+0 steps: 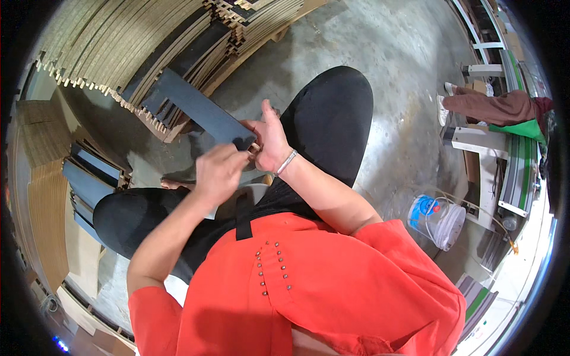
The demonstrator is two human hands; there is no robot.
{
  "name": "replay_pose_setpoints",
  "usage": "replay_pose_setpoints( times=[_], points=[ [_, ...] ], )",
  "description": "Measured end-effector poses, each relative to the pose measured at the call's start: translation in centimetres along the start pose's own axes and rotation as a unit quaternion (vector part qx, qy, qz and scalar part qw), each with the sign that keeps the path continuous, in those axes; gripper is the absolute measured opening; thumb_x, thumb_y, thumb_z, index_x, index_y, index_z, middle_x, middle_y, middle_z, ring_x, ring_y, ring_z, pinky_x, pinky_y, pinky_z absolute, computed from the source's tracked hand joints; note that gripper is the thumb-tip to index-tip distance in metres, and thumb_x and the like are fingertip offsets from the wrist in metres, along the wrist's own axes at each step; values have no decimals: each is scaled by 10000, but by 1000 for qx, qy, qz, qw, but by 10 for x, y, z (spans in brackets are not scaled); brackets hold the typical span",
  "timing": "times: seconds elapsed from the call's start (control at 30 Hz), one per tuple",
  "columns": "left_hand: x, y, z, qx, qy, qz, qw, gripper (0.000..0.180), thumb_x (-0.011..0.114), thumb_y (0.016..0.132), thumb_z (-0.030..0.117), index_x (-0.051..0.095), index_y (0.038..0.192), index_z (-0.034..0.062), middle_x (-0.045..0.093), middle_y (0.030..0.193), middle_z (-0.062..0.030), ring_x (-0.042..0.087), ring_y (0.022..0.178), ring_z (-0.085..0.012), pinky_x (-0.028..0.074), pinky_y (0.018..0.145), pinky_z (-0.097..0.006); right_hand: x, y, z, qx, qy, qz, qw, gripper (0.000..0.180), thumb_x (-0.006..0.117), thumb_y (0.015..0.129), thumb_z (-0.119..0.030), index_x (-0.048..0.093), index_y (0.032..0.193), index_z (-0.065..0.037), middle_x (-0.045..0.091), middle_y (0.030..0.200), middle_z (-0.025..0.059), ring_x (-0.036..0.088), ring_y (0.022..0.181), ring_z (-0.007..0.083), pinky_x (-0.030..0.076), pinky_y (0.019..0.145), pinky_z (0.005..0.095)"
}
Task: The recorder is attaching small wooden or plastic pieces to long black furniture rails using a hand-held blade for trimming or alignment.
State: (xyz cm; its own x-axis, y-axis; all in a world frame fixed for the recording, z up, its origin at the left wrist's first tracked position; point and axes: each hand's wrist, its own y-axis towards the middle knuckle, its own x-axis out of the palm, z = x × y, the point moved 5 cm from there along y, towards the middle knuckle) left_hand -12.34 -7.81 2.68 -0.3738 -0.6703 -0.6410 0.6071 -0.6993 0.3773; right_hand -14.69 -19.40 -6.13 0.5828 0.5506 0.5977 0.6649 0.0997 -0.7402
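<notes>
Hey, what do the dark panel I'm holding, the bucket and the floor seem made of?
Dark panel: perhaps coated wood board, matte blue-grey; its face is flat and evenly coloured, but the core isn't clear. Bucket: likely plastic, whitish, slightly translucent, judging by its pale, hazy wall. Floor: probably smooth concrete with a slight sheen, given its mottled grey surface.

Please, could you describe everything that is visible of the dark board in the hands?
The dark board is flat, long, narrow and blue-grey; its material is unclear. It slants toward the picture's upper left, overlapping the stacked boards in view; contact there cannot be told. The right hand holds its near end; the left hand, blurred, is at that end too.
</notes>
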Motion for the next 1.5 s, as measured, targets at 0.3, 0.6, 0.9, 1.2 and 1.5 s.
replay_pose_setpoints(
  times=[0.3,0.6,0.9,1.2,1.5],
  points=[
    [-53,4,-149,-472,-427,165,754,86,585,913,68,651,911,14,578,764,-4,489,613,-64,414,582,-225,22,-23,-5,-43,-97,-43,993,346,537,923,-208,510,1153,49,622,1045,173,676,834,294,568,707,391],
    [-43,20,-64,-117,120,67,984,175,638,808,40,722,952,93,546,813,-86,585,722,-274,484,645,-353,16,-51,2,-30,-86,3,996,287,547,869,-13,484,1134,79,603,970,179,669,745,277,569,622,349],
    [-52,40,-154,-118,354,104,922,184,589,779,89,709,916,101,558,780,-81,591,771,-286,505,640,-395,11,-47,2,-27,-104,26,994,290,545,881,-17,473,1147,75,599,982,183,665,730,289,558,584,356],
    [-75,51,-159,-160,363,96,913,163,582,835,103,709,937,90,609,855,-64,625,822,-270,510,641,-408,12,-43,9,-27,-105,20,994,270,550,894,-94,504,1115,54,612,970,169,667,743,279,561,605,360],
    [-75,44,-155,-126,368,109,915,163,594,822,104,721,919,132,614,849,-80,620,801,-275,517,653,-383,8,-39,13,-14,-46,45,998,515,396,964,-477,514,1036,19,633,894,157,656,694,292,544,555,376]
  ],
)
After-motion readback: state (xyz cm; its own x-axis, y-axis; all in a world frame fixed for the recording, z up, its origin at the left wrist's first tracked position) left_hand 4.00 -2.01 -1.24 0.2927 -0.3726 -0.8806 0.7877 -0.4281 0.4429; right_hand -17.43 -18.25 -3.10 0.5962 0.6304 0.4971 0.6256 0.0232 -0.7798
